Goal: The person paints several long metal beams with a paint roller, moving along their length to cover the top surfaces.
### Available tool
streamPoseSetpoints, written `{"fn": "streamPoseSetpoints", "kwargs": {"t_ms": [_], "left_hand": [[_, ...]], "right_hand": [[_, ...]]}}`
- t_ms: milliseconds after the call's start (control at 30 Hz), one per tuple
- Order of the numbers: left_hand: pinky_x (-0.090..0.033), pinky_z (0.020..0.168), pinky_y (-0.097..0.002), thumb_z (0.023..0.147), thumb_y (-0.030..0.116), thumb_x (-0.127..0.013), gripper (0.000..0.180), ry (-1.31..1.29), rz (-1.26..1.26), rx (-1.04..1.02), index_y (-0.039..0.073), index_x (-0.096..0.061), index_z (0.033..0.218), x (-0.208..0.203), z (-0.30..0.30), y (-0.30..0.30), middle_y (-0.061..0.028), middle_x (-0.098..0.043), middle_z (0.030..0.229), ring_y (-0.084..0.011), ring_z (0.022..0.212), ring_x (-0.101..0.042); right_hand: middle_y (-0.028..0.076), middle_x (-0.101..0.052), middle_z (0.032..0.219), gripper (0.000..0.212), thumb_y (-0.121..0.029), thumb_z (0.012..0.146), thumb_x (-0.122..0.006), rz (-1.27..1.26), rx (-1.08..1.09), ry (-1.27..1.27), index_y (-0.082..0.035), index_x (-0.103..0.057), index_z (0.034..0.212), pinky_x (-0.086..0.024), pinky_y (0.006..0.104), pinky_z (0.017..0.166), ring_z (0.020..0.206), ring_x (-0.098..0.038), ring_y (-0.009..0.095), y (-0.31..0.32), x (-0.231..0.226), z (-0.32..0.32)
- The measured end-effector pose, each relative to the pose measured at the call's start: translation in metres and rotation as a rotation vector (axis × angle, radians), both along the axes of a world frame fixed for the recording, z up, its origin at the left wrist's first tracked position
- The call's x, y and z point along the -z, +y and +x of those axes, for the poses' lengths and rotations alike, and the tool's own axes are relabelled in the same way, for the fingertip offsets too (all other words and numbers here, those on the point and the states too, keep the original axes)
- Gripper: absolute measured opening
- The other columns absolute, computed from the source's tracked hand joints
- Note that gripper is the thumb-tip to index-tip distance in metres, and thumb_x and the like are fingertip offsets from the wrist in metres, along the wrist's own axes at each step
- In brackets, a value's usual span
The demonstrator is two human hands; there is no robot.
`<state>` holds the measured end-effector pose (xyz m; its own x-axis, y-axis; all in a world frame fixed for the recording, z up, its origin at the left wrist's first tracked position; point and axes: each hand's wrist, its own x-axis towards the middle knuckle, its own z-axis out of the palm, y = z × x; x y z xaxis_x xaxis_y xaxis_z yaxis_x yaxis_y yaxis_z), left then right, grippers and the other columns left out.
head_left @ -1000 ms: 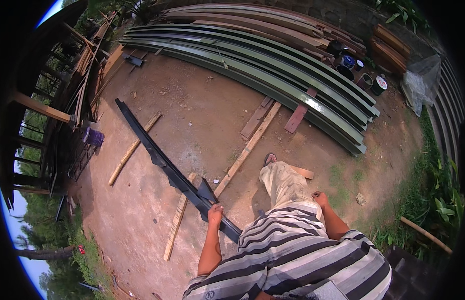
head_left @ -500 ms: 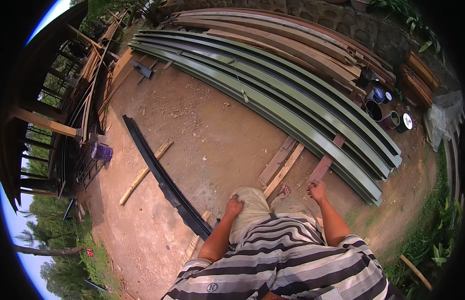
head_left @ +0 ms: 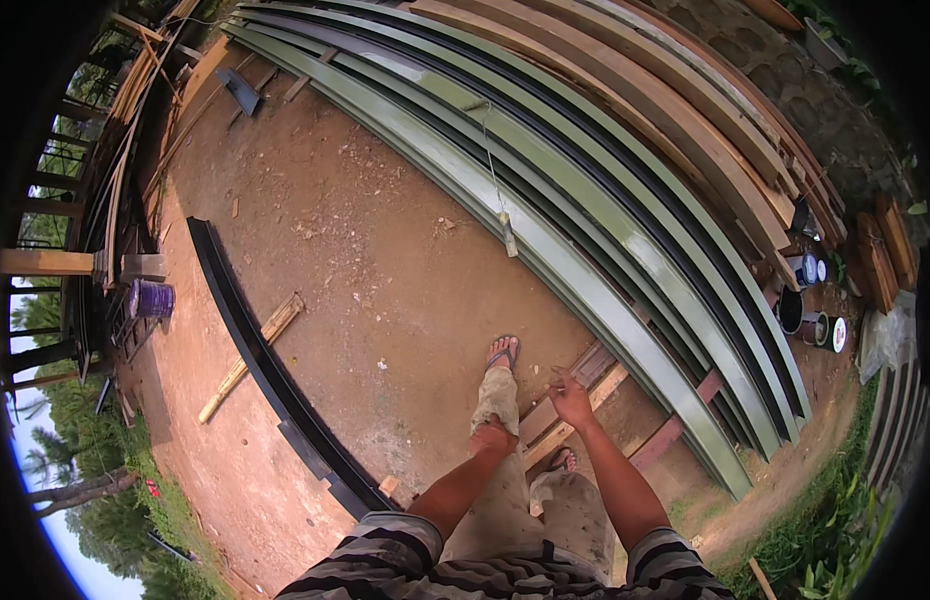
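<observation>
My left hand [head_left: 493, 437] is closed against my beige trouser leg [head_left: 496, 390] near the knee, with the cloth bunched up there. My right hand [head_left: 571, 400] is held out in the air, fingers partly spread, with nothing visible in it. Beyond it lie long green-painted metal beams [head_left: 585, 270], side by side on wooden supports. A paint roller [head_left: 507, 235] rests across the nearer beams, its handle toward me and its head on a beam farther back. Neither hand touches the roller.
A black beam [head_left: 250, 345] lies at left across a pale wooden pole [head_left: 255, 360]. Wooden planks [head_left: 635, 100] are stacked behind the green beams. Paint cans [head_left: 813, 328] stand at right, a purple bucket [head_left: 150, 299] at far left. Short boards [head_left: 575, 405] lie by my feet.
My left foot has stepped forward toward the green beams, and the view has moved closer to them. The right hand has swung leftward and forward. My left hand stays at the trouser leg.
</observation>
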<state>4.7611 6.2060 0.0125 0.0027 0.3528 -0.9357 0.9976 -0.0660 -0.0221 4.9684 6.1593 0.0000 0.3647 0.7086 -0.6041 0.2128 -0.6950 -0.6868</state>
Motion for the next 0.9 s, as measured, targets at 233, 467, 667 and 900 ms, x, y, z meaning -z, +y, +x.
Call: {"fn": "streamPoseSetpoints", "kwargs": {"t_ms": [233, 467, 667, 900], "left_hand": [[-0.053, 0.1, -0.0506, 0.085, 0.042, -0.068, 0.064, -0.021, -0.01, 0.006, 0.015, -0.05, 0.14, 0.013, 0.006, 0.068, -0.0219, -0.059, 0.131, -0.0412, 0.121, -0.063], [-0.053, 0.098, -0.0542, 0.086, 0.047, -0.068, 0.067, -0.028, -0.062, -0.003, 0.013, -0.051, 0.14, 0.021, 0.024, 0.124, -0.0225, -0.057, 0.132, -0.0414, 0.123, -0.061], [-0.051, 0.1, -0.0495, 0.087, 0.047, -0.067, 0.066, 0.028, -0.111, 0.055, 0.01, -0.053, 0.139, 0.028, 0.033, 0.137, -0.0211, -0.058, 0.133, -0.0401, 0.123, -0.061], [-0.047, 0.105, -0.0472, 0.089, 0.043, -0.062, 0.065, 0.03, -0.139, 0.021, -0.001, -0.055, 0.136, 0.03, 0.034, 0.144, -0.0221, -0.055, 0.139, -0.0388, 0.128, -0.058]], "right_hand": [[0.031, -0.053, 0.143, 0.115, -0.032, 0.085, -0.082, -0.042, 0.043, -0.333, -0.028, -0.002, 0.167, -0.045, 0.0557, 0.11, 0.129, -0.057, 0.046, 0.285, 0.134, 0.056], [0.031, -0.06, 0.132, 0.111, -0.021, 0.088, -0.073, -0.13, 0.005, -0.236, -0.035, 0.003, 0.167, -0.052, 0.0563, 0.099, 0.116, -0.064, 0.048, 0.415, 0.153, 0.085], [0.031, -0.07, 0.106, 0.091, -0.021, 0.094, -0.062, 0.046, -0.086, -0.306, -0.028, -0.008, 0.167, -0.055, 0.0576, 0.088, 0.096, -0.069, 0.047, 0.439, 0.089, 0.086], [0.03, -0.071, 0.102, 0.083, -0.023, 0.099, -0.059, -0.038, -0.129, -0.281, -0.019, -0.012, 0.167, -0.056, 0.057, 0.084, 0.092, -0.071, 0.046, 0.49, 0.047, 0.088]]}}
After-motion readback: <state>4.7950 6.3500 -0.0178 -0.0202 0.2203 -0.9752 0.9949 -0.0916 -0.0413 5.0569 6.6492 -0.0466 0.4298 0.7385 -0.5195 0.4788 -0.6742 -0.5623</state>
